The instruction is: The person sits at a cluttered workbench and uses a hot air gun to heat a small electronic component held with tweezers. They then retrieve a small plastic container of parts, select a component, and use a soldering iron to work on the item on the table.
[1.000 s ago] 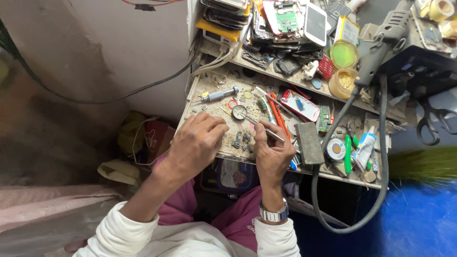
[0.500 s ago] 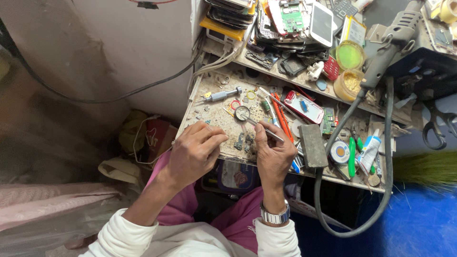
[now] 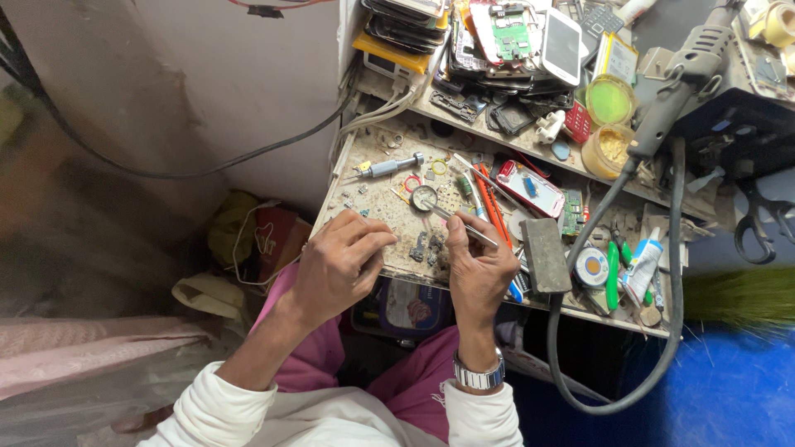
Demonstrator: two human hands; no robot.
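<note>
Right hand (image 3: 479, 269) pinches tweezers (image 3: 464, 225) at the tabletop's (image 3: 373, 194) near edge; left hand's (image 3: 338, 266) fingers curl over something tiny, can't tell what. Little free room; hands barely shifted since earlier.

grey block (image 3: 546, 255), green-lidded jar (image 3: 610, 100), stacked phones (image 3: 497, 37), black cable (image 3: 662, 331).

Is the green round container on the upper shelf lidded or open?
Cannot tell. The green round container shows a flat green top, which could be a lid or its contents; the tub beside it is open.
</note>
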